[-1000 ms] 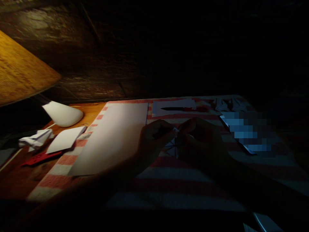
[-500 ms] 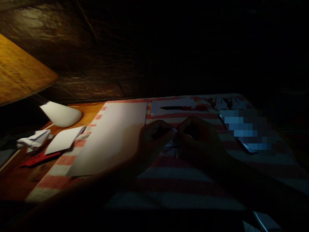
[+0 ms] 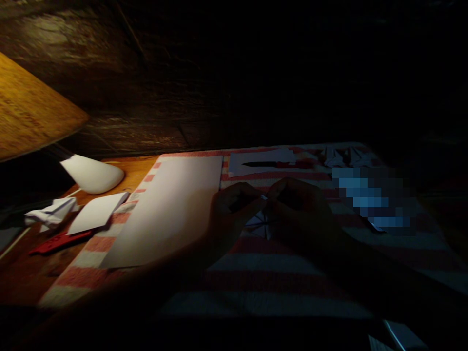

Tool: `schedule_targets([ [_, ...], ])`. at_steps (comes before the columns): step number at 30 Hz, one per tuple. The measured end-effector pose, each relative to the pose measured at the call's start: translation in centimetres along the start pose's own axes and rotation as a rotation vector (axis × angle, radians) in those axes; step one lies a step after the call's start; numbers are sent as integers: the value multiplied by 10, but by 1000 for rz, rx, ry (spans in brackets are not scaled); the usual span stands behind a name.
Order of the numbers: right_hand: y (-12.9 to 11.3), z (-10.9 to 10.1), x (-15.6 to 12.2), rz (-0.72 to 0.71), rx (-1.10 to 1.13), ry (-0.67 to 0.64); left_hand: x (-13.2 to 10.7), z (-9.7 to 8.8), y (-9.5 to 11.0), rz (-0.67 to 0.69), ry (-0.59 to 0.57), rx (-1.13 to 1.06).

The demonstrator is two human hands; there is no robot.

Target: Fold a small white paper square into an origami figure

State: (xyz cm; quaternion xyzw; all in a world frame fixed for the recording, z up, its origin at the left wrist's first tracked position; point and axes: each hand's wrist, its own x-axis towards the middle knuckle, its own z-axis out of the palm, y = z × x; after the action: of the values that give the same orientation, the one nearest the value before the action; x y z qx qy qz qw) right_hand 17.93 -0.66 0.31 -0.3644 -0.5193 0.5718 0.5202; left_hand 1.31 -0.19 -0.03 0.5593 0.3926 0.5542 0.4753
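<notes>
Between my hands is a small piece of folded white paper (image 3: 261, 222) with creases running out from its middle. My left hand (image 3: 232, 207) pinches its upper tip from the left, thumb against fingers. From the other side my right hand (image 3: 302, 204) pinches the same tip, the two sets of fingertips nearly touching. Both hands lie in deep shadow, so the lower fingers and much of the paper are hidden. Underneath is a red-and-white striped cloth (image 3: 256, 280).
A large white sheet (image 3: 171, 204) lies left of my hands. Behind them a knife (image 3: 268, 165) rests on a smaller sheet (image 3: 237, 168). Folded paper figures (image 3: 345, 157) stand back right, near a pixelated bluish object (image 3: 376, 197). A lamp (image 3: 93, 173) and a red-handled tool (image 3: 60, 242) are at left.
My fingertips have closed in over the paper's upper tip, and less of it shows between them. Other things stay where they were.
</notes>
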Motion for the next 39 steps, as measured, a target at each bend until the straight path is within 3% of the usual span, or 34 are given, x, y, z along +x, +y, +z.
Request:
schedule_targets([
  [11,-2,-1,2,-40,-74,-18,-3,3,3,-101,43,-36],
  [18,9,-1,2,132,-91,-114,2,0,2,-200,152,-129],
  [39,4,-2,3,218,-163,-132,0,4,1,-174,146,-141],
])
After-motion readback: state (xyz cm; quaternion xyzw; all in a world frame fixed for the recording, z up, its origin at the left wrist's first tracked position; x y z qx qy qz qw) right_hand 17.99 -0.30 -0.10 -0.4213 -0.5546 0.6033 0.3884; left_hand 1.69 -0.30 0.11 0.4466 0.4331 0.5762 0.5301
